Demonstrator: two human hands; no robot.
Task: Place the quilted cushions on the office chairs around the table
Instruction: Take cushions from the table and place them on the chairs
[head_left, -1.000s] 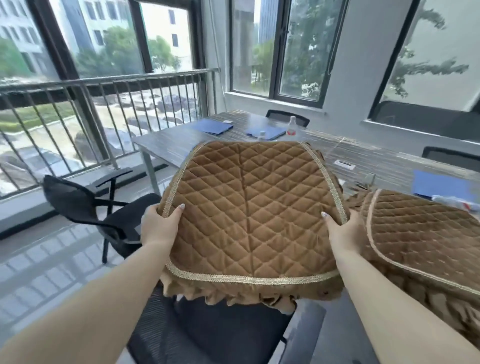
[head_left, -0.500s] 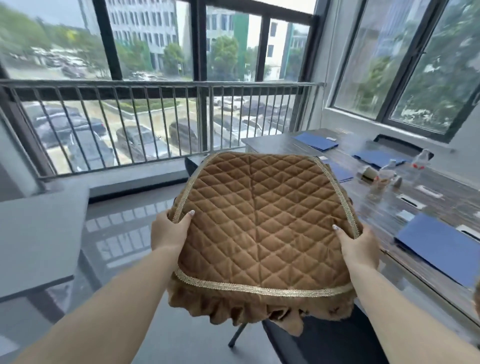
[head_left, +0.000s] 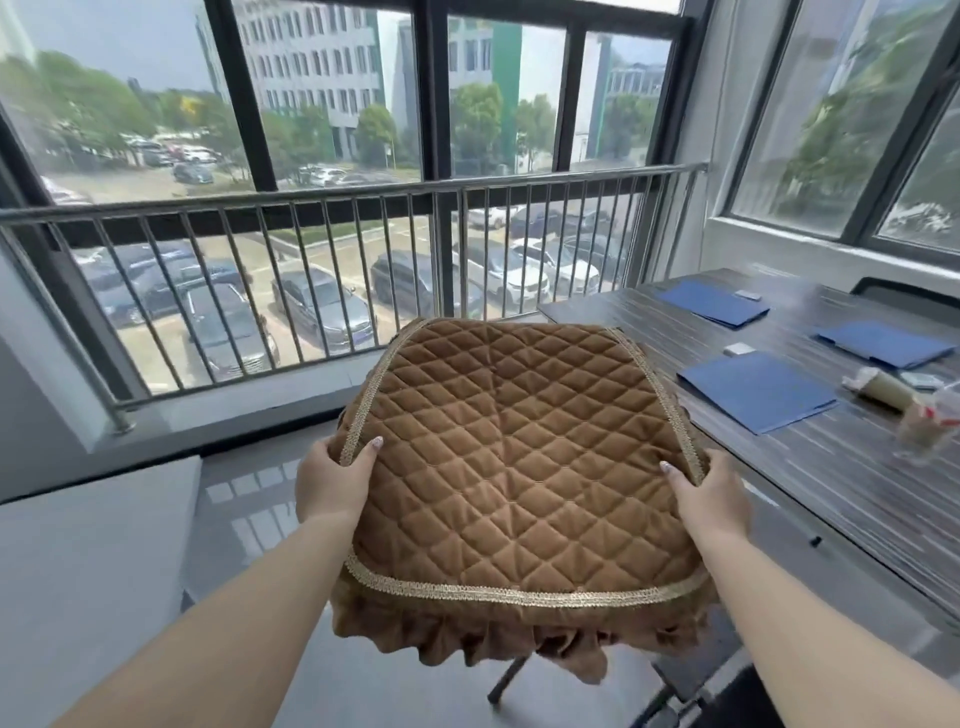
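Tall dark-framed windows fill the far wall, a steel railing (head_left: 332, 200) running across them, with a car park and pale buildings outside. Along the right side runs the table (head_left: 810, 467), dark streaked wood grain, its near-left corner just behind the cushion's far edge. On it lie blue folders — one (head_left: 756, 391) near the left edge, another (head_left: 712, 303) towards the far-left corner, a third (head_left: 885, 343) further in. Small white cards sit among them, and a blurred plastic-wrapped item (head_left: 883, 387) lies close to the right border of the view. A dark chair back (head_left: 906, 293) shows beyond the table's far side.

Front and centre is the brown quilted cushion (head_left: 519, 457), diamond-stitched, gold braid round its border, a ruffled skirt hanging off the near edge. It is held up in the air, roughly level, just left of the table's left edge. The left hand (head_left: 332, 480) clamps the cushion's left side, thumb on top across the braid, the other fingers tucked underneath out of sight. The right hand (head_left: 709, 499) grips the right side the same way — thumb over, fingers under.

Below the ruffle a dark chair part (head_left: 506, 678) and a black edge are visible at the bottom right, mostly hidden. A pale grey surface (head_left: 88, 545) sits at the lower left, over a glossy grey floor.
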